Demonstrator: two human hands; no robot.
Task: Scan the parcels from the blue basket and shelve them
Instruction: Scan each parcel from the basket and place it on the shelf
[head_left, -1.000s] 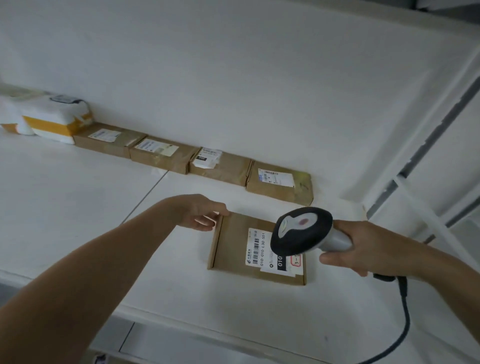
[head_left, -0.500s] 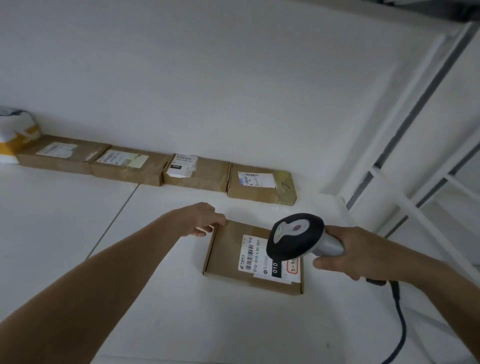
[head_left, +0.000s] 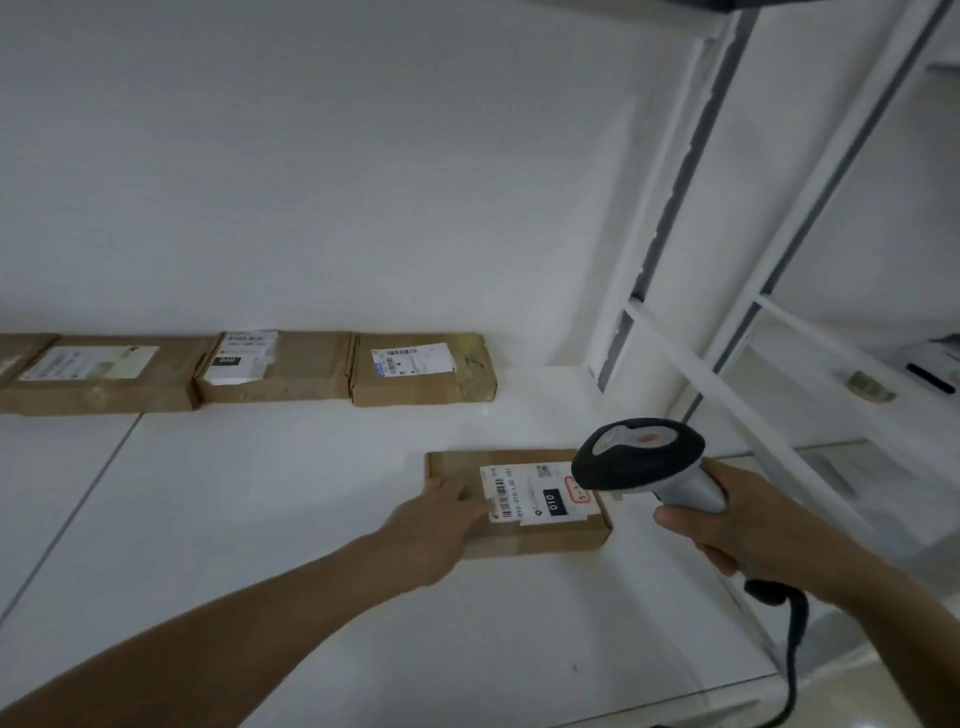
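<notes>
Fingers (head_left: 460, 493) of left hand (head_left: 436, 525): straight, pressed flat on parcel (head_left: 540, 540), tips touching its label (head_left: 530, 499). Right hand (head_left: 737, 525): fingers curled round scanner (head_left: 639, 460) handle, head above parcel's right edge. Parcel: flat on shelf (head_left: 260, 519), near front. Boxes (head_left: 421, 369): row along back wall, well apart.

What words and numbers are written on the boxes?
"010": black patch on the label of the near parcel.
"010 010 130 551": beside its barcode, slightly blurred.
Red-framed sticker: partly hidden by the scanner, unreadable.
Labels of the back-row parcels: too small or blurred.
</notes>
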